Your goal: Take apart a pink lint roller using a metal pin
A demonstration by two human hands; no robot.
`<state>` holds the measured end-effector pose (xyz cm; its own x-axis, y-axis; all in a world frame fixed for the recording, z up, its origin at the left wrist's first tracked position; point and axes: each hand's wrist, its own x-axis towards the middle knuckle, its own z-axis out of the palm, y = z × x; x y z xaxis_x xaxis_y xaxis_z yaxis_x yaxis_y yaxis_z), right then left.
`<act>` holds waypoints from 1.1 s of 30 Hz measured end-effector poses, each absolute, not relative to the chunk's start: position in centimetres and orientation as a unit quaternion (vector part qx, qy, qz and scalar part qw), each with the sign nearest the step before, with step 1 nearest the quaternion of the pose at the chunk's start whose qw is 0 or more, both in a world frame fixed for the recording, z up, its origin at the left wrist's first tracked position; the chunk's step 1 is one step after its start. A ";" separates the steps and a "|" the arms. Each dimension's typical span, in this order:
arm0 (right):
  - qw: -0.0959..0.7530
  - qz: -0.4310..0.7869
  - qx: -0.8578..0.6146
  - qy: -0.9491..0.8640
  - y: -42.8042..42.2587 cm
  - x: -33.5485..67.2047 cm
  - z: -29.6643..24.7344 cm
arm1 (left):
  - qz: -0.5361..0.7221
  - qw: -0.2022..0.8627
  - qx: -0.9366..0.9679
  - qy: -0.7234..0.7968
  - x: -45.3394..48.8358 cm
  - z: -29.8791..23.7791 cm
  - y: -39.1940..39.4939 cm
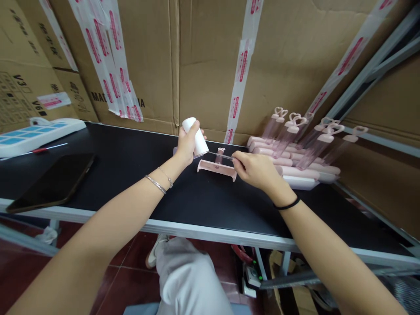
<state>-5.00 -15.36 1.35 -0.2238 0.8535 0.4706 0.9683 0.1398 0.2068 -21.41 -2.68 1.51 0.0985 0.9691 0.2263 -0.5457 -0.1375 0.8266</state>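
My left hand is closed around a white cylinder, held tilted just above the black tabletop. In my right hand is a thin metal rod-like tool, perhaps a screwdriver; its handle is hidden in the fist. The tool's tip meets the lower end of the cylinder, though whether it goes inside I cannot tell. Below the tool lies a pink bracket-shaped plastic part with raised ends. A small pink piece with a heart-shaped top stands behind it.
Several pink items with clear stems and heart-shaped loops are grouped at the right. A dark phone lies at the left, near a white and blue power strip. Cardboard boxes stand behind the table; a metal frame rises at the right.
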 end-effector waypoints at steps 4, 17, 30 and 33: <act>0.104 -0.224 -0.617 -0.747 -15.4 -5.1 1.6 | 0.621 0.608 0.424 0.254 -21.3 1.4 -2.7; 0.136 -0.241 -0.626 -0.730 -15.6 -4.9 1.7 | 0.642 0.660 0.307 0.243 -22.3 1.9 -0.9; 0.275 -0.271 -0.577 -0.720 -15.1 -4.1 2.0 | 0.548 0.688 0.445 0.168 -20.1 0.7 -3.9; 0.404 -0.256 -0.524 -0.705 -15.0 -2.5 2.4 | 0.499 0.610 0.579 0.207 -20.8 0.8 -3.6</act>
<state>-2.53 -15.03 2.45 -0.1242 0.5308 0.8384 0.9454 0.3199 -0.0624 -20.80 -3.64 0.81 0.4165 0.8486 0.3262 -0.3699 -0.1696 0.9135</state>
